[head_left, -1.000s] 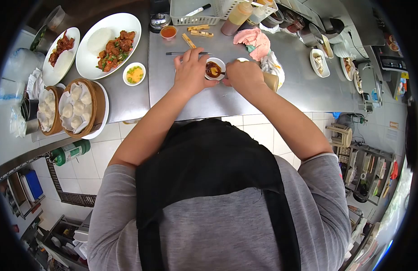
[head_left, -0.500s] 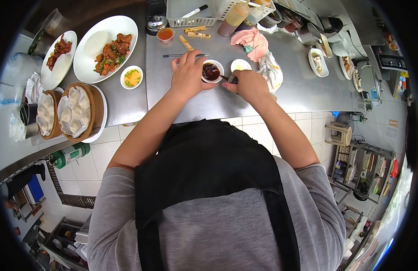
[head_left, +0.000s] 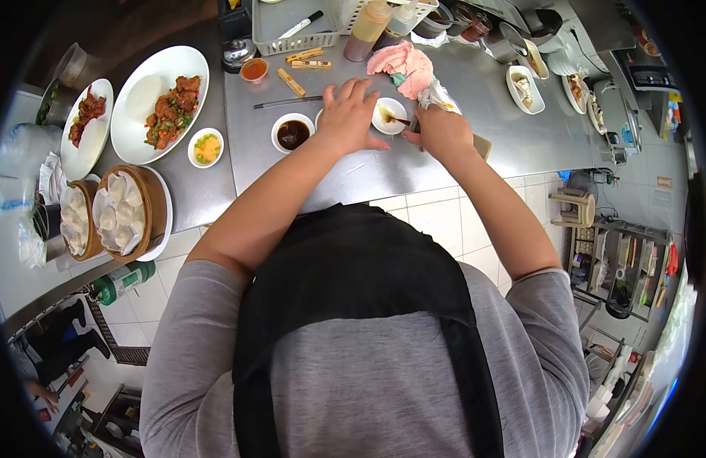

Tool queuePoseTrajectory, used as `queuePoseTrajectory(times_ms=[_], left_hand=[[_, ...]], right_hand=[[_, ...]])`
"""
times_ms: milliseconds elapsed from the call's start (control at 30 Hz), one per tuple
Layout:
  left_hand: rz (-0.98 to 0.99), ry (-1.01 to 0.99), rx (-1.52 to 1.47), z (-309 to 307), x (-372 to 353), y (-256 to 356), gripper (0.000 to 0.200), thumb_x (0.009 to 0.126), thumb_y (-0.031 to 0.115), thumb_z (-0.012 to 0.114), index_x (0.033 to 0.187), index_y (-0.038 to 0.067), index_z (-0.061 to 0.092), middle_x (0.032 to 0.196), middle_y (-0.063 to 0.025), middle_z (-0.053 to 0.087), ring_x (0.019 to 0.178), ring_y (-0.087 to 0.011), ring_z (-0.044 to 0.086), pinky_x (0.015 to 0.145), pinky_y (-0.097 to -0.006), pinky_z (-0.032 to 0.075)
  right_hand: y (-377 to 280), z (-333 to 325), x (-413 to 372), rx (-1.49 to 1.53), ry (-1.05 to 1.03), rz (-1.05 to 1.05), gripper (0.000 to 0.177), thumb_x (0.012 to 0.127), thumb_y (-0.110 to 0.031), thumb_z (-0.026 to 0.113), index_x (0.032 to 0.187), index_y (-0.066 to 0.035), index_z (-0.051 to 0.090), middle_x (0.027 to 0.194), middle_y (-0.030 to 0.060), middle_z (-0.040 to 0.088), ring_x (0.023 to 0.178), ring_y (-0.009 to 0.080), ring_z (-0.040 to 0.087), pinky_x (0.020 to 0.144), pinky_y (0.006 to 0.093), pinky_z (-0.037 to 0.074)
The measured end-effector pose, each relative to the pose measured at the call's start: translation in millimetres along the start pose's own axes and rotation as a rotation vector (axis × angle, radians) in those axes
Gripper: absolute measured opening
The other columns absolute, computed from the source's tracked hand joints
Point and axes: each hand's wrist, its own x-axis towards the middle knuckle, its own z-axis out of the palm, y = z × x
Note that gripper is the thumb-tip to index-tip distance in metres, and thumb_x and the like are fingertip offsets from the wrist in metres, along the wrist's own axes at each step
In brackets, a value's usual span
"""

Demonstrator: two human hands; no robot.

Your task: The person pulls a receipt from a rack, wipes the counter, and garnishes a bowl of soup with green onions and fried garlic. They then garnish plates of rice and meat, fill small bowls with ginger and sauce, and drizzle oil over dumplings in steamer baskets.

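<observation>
My left hand has its fingers spread, with nothing visible in it. It is over a small white bowl mostly hidden beneath it, and right of a bowl of dark sauce. Closed around a thin utensil is my right hand; the utensil's brown tip dips into a white bowl with pale contents and a brown smear. What kind of utensil it is cannot be made out. A pink cloth lies just behind that bowl.
Two oval plates of food, steamer baskets and a yellow-green bowl are at left. Behind are clothespins, orange sauce, a pen, a basket and bottles. A person's legs show lower left.
The view has shifted. My left hand has moved right, off the dark sauce bowl. My right hand has moved the utensil's tip from the dark sauce to the pale bowl. More of another person shows.
</observation>
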Motion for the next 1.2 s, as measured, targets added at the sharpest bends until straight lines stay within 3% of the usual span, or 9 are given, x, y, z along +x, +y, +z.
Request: queuePoseTrajectory(times_ms=[267, 533, 667, 733, 767, 867, 1000, 1067, 1200], left_hand=[[-0.041, -0.041, -0.006, 3.3, 5.3, 6.1, 0.086, 0.056, 0.055, 0.084, 0.127, 0.012, 0.061, 0.138, -0.0106, 0.047, 0.130, -0.0255, 0.040, 0.103, -0.0530, 0.025], [-0.099, 0.068, -0.037, 12.4, 10.1, 17.7, 0.098, 0.060, 0.053, 0.083, 0.139, 0.009, 0.047, 0.139, -0.0105, 0.047, 0.130, -0.0250, 0.040, 0.103, -0.0521, 0.025], [-0.140, 0.179, -0.078, 10.8, 19.8, 14.3, 0.095, 0.057, 0.051, 0.086, 0.134, 0.008, 0.049, 0.132, -0.0087, 0.051, 0.127, -0.0242, 0.042, 0.101, -0.0522, 0.027], [-0.215, 0.154, -0.152, 8.2, 24.6, 8.0, 0.065, 0.061, 0.043, 0.086, 0.116, 0.016, 0.063, 0.126, -0.0043, 0.054, 0.122, -0.0239, 0.046, 0.097, -0.0504, 0.029], [-0.210, 0.153, -0.152, 7.3, 26.2, 5.3, 0.065, 0.061, 0.043, 0.086, 0.116, 0.016, 0.063, 0.126, -0.0043, 0.054, 0.122, -0.0239, 0.046, 0.097, -0.0504, 0.029], [-0.253, 0.029, -0.231, 2.5, 30.7, 2.3, 0.012, 0.072, 0.031, 0.081, 0.076, 0.024, 0.073, 0.123, 0.0021, 0.056, 0.117, -0.0222, 0.048, 0.094, -0.0477, 0.029], [-0.213, -0.041, -0.232, 1.3, 34.3, -0.1, 0.016, 0.077, 0.021, 0.075, 0.091, 0.030, 0.076, 0.126, 0.0018, 0.056, 0.118, -0.0224, 0.048, 0.095, -0.0466, 0.029], [-0.165, -0.126, -0.214, -2.7, 33.9, -0.6, 0.035, 0.081, 0.011, 0.064, 0.102, 0.036, 0.076, 0.130, 0.0012, 0.055, 0.119, -0.0225, 0.048, 0.095, -0.0453, 0.028], [-0.151, -0.073, -0.220, -11.9, 32.8, -2.6, 0.041, 0.082, 0.009, 0.056, 0.106, 0.036, 0.075, 0.135, 0.0001, 0.054, 0.121, -0.0227, 0.047, 0.098, -0.0443, 0.028]], right_hand=[[-2.4, -4.9, -1.1, -0.133, 0.013, -0.144, 0.039, 0.078, -0.044, 0.073, 0.094, -0.009, 0.069, 0.090, 0.0081, 0.069, 0.077, 0.0220, 0.071, 0.064, 0.0336, 0.057], [3.9, -12.4, -3.9, -0.115, -0.045, -0.126, 0.036, 0.078, -0.042, 0.075, 0.092, -0.009, 0.070, 0.086, 0.0076, 0.070, 0.076, 0.0223, 0.072, 0.063, 0.0340, 0.057], [7.1, -9.1, -5.1, -0.110, -0.020, -0.129, 0.036, 0.078, -0.042, 0.074, 0.092, -0.009, 0.070, 0.087, 0.0071, 0.070, 0.077, 0.0224, 0.072, 0.063, 0.0342, 0.057], [7.5, -9.1, -5.7, -0.098, -0.018, -0.121, 0.036, 0.079, -0.043, 0.073, 0.092, -0.009, 0.070, 0.086, 0.0066, 0.070, 0.077, 0.0220, 0.072, 0.063, 0.0342, 0.057], [7.5, -9.3, -6.0, -0.097, -0.016, -0.116, 0.036, 0.079, -0.043, 0.073, 0.092, -0.009, 0.070, 0.086, 0.0066, 0.070, 0.077, 0.0220, 0.072, 0.063, 0.0342, 0.057], [8.5, -9.2, -7.1, -0.065, -0.032, -0.095, 0.036, 0.080, -0.044, 0.072, 0.091, -0.009, 0.070, 0.085, 0.0067, 0.071, 0.077, 0.0216, 0.072, 0.063, 0.0343, 0.056], [12.6, -1.5, -11.1, 0.067, 0.006, -0.016, 0.040, 0.080, -0.048, 0.070, 0.090, -0.009, 0.071, 0.085, 0.0081, 0.071, 0.078, 0.0233, 0.071, 0.067, 0.0355, 0.055], [14.0, 4.6, -15.9, 0.139, 0.026, 0.021, 0.042, 0.080, -0.049, 0.070, 0.090, -0.009, 0.071, 0.084, 0.0090, 0.071, 0.078, 0.0244, 0.071, 0.068, 0.0364, 0.055], [18.7, 37.0, -30.5, 0.790, 0.082, 0.176, 0.046, 0.082, -0.048, 0.070, 0.091, -0.003, 0.067, 0.076, 0.0136, 0.068, 0.071, 0.0283, 0.066, 0.067, 0.0385, 0.051]])
